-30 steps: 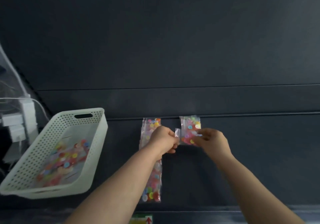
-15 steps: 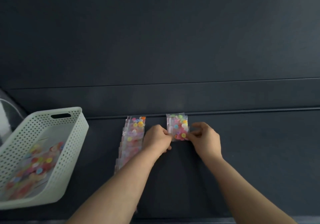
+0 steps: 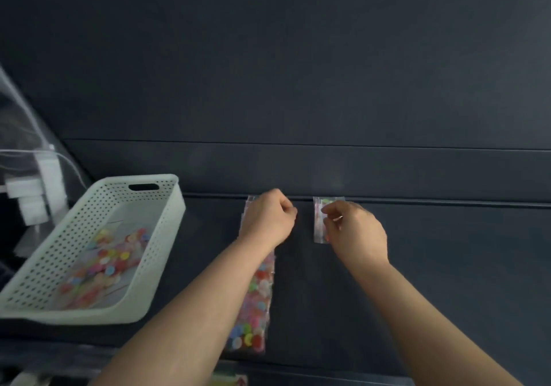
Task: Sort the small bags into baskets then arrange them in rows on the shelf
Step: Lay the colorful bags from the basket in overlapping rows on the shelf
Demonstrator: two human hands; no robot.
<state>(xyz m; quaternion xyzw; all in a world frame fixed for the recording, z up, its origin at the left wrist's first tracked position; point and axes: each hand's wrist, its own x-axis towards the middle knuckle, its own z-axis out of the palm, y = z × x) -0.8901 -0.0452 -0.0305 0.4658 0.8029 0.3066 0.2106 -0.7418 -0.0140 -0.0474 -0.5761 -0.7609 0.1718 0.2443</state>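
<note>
Two rows are forming on the dark shelf (image 3: 447, 266). The right hand (image 3: 354, 233) pinches a small bag (image 3: 318, 221) at the back rail; it should square it there. The left hand (image 3: 268, 218) rests curled over the finished row (image 3: 253, 305), apparently empty. More bags wait in the basket (image 3: 155, 266).

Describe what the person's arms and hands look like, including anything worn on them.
Both forearms are bare, with no sleeves, watch or gloves in view. The left hand shows nothing worn. The right hand has a small pale glint at one finger, too blurred to tell if it is a ring.
</note>
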